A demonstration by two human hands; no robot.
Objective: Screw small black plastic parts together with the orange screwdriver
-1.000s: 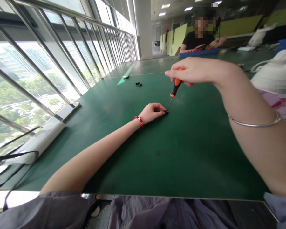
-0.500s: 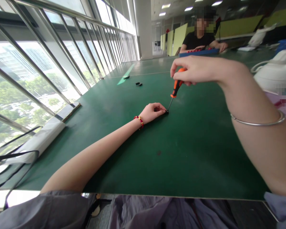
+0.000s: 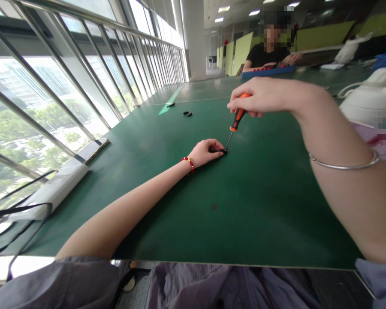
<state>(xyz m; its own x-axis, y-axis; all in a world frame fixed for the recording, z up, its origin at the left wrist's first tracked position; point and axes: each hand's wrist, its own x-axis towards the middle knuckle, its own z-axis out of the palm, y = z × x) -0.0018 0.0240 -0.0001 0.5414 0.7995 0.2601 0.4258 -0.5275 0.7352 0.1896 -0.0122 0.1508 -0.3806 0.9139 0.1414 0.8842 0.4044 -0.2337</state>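
My left hand (image 3: 205, 151) rests on the green table mat (image 3: 244, 201) and pins a small black part (image 3: 219, 150) between its fingertips. My right hand (image 3: 260, 97) grips the orange-and-black handle of a screwdriver (image 3: 236, 119) from above. The screwdriver stands tilted, its thin metal tip touching the black part at its right end. A red bead bracelet circles my left wrist and a silver bangle sits on my right forearm.
Small black parts (image 3: 187, 113) and another dark piece (image 3: 170, 104) lie farther back on the mat. A white power strip (image 3: 51, 189) with black cables lies at the left by the windows. Another person (image 3: 270, 53) works at a blue tray (image 3: 266, 71) at the far end. White objects (image 3: 366, 101) stand at right.
My right hand has shifted slightly around the screwdriver handle, fingers repositioning as it turns. The left hand and the black part stay where they were.
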